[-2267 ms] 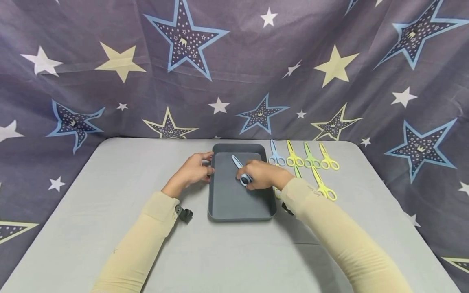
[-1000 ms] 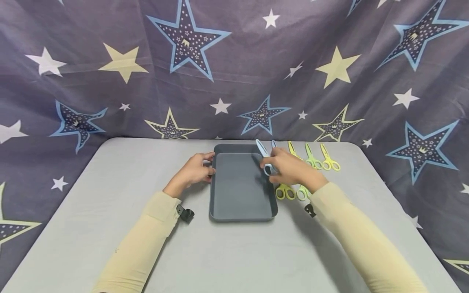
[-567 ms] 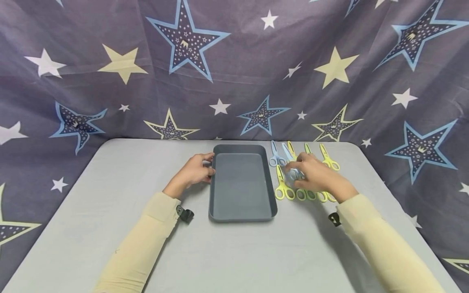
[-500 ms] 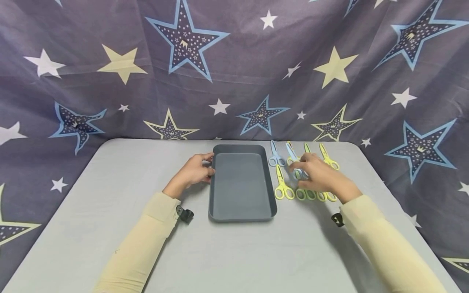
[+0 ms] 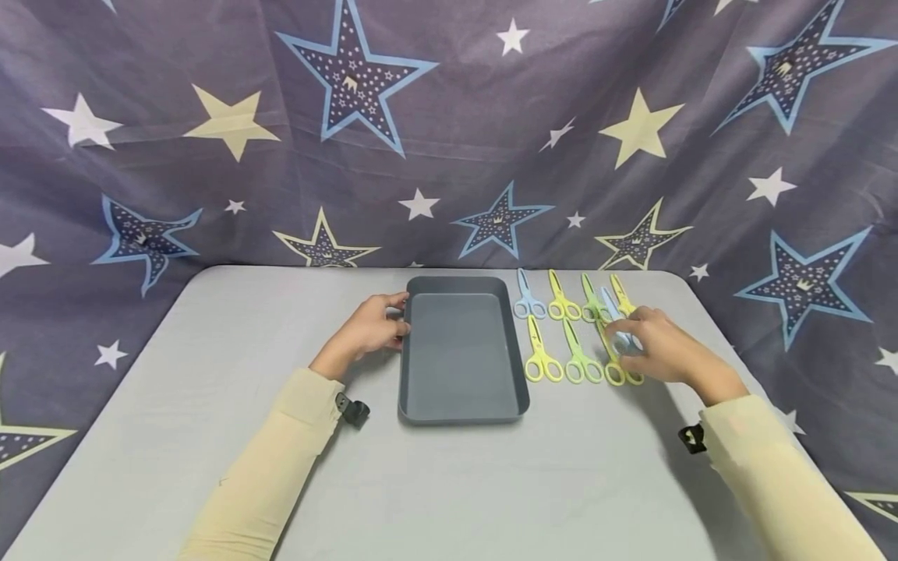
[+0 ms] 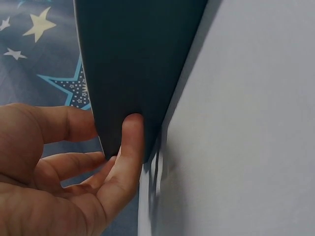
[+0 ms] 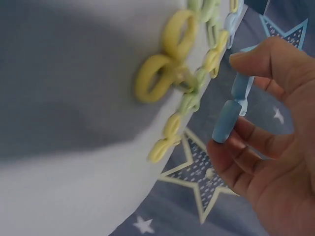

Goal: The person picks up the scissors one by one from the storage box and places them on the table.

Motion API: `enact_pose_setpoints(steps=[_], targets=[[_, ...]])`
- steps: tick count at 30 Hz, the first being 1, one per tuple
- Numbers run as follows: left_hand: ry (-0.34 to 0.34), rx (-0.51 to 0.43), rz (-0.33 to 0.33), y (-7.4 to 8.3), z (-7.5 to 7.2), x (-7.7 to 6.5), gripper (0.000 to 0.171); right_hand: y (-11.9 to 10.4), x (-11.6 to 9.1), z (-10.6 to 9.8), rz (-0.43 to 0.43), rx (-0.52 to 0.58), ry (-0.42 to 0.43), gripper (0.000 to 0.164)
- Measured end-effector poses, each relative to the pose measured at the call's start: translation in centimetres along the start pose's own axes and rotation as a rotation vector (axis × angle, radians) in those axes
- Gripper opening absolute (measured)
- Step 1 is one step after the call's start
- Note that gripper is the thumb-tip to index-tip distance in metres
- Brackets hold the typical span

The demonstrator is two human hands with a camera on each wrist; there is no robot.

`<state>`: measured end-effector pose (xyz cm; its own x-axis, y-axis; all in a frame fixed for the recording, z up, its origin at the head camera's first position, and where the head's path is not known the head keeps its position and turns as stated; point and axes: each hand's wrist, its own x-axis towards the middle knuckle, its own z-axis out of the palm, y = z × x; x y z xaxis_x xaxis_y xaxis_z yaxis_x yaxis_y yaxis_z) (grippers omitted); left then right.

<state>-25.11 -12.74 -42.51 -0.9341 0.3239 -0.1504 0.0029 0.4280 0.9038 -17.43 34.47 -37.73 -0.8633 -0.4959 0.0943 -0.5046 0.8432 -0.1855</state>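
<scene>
My right hand pinches a light blue pair of scissors by its handle loops, blades pointing away. In the right wrist view the blue handle sits between thumb and fingers, raised off the table. It overlaps the yellow scissors at the right of the front row in the head view. My left hand holds the left wall of a dark grey rectangular tray. The left wrist view has its fingertips against the tray's outer wall and rim near a corner.
Right of the tray lie two rows of scissors. At the back are blue, yellow, green and yellow pairs. Yellow and green pairs lie in front. A starry cloth hangs behind the table.
My right hand has lifted the blue scissors out of the tray and carried them rightward, past the tray's rim and over the scissors rows. The left hand has stayed at the tray.
</scene>
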Motion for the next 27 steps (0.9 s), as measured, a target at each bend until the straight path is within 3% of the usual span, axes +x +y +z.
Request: enact_pose_setpoints(steps=[8, 12, 27], targets=[[-0.005, -0.007, -0.003, 0.0, 0.0, 0.0, 0.074, 2.3, -2.6, 0.6, -0.001, -0.002, 0.024, 0.037], [0.000, -0.002, -0.003, -0.1, -0.1, 0.1, 0.074, 3.2, -3.6, 0.7, 0.032, -0.011, -0.003, 0.039], [-0.002, -0.008, -0.001, -0.1, -0.1, 0.0, 0.074, 4.1, -4.5, 1.9, 0.128, 0.035, -0.103, 0.042]])
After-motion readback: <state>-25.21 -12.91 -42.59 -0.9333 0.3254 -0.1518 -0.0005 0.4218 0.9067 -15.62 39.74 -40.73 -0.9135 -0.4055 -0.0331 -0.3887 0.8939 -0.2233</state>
